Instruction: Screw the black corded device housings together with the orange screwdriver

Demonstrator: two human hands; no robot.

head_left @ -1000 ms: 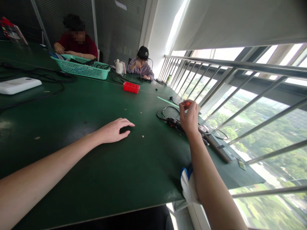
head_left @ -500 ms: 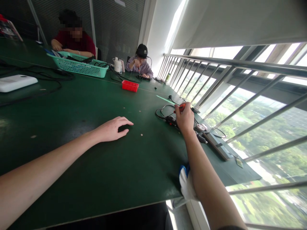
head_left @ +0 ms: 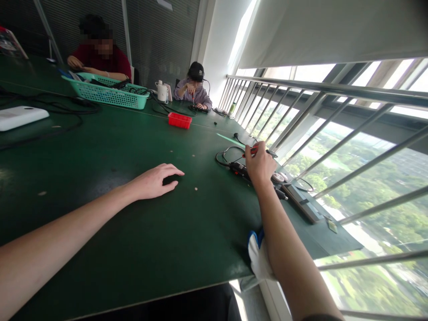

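Observation:
My left hand (head_left: 155,180) rests on the green tabletop with fingers stretched forward and thumb apart, holding nothing. At the right side of the table, my right hand (head_left: 261,166) is closed around a red-and-black tool handle (head_left: 253,150); most of the tool is hidden by the fingers, so its exact kind does not show. Just below that hand lies a black corded power tool (head_left: 238,168) with a red button, partly covered by the wrist. Its looped black cable (head_left: 221,157) spreads to the left.
A white-and-blue glove (head_left: 258,256) hangs at the table's near edge under my right forearm. A long dark box (head_left: 302,203) lies by the metal railing (head_left: 334,91). Farther off are a red tray (head_left: 179,120), a turquoise basket (head_left: 110,96) and two people seated at work.
My right hand has turned slightly, its fingers still around the red-and-black handle. My left hand keeps its place on the table. The whole view has shifted a little.

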